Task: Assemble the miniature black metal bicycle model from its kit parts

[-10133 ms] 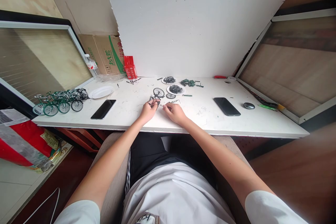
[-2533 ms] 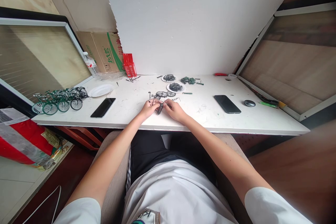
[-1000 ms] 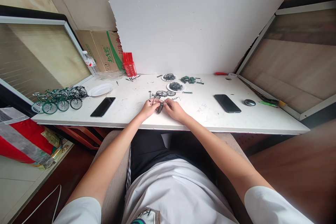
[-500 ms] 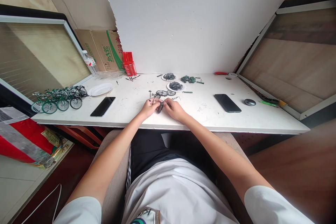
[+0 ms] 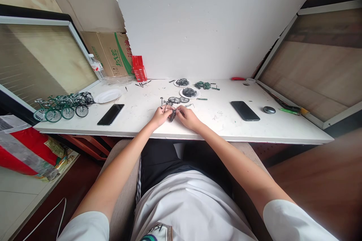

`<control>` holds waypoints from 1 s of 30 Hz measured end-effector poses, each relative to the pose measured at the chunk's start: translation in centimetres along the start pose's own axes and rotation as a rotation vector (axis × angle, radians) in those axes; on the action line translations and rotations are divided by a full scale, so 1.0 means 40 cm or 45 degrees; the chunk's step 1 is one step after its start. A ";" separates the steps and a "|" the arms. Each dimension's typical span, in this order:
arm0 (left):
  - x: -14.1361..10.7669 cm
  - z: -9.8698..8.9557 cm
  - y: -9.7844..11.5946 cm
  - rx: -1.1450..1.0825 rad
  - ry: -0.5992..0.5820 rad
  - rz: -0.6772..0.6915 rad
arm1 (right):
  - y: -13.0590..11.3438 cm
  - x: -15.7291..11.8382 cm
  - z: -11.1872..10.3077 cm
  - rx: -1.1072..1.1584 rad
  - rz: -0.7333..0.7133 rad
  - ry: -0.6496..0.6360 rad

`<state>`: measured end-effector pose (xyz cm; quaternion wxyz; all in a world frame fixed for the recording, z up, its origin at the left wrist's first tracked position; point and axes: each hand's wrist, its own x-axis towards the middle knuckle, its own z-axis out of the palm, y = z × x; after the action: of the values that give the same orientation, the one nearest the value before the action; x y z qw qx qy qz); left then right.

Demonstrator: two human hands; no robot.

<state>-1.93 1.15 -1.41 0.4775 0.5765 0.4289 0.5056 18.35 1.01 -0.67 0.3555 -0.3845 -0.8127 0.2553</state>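
Observation:
Close to the desk's front edge, my left hand and my right hand meet with fingers pinched. Between them is a small dark model bicycle part, and both hands grip it. Fingers cover much of it, so its exact shape is hidden. A thin grey piece sticks up beside my left fingertips. Just beyond the hands lie small model bicycle wheels, dark-rimmed and spoked.
Two white plates hold dark small parts, with green pieces beside them. Finished-looking model bicycles stand at left. A phone, another phone, a white plate and a dark round object also occupy the desk.

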 end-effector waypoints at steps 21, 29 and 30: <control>-0.001 0.002 0.000 -0.003 0.005 0.011 | 0.000 0.000 -0.001 -0.003 0.000 -0.002; 0.000 0.001 -0.002 0.004 0.007 0.002 | -0.002 0.001 0.000 -0.005 -0.001 0.000; 0.001 0.001 -0.002 0.004 0.009 0.002 | -0.001 0.001 0.001 -0.006 -0.002 0.001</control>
<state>-1.87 1.18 -1.50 0.4748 0.5758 0.4309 0.5073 18.29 1.01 -0.63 0.3551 -0.3848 -0.8135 0.2531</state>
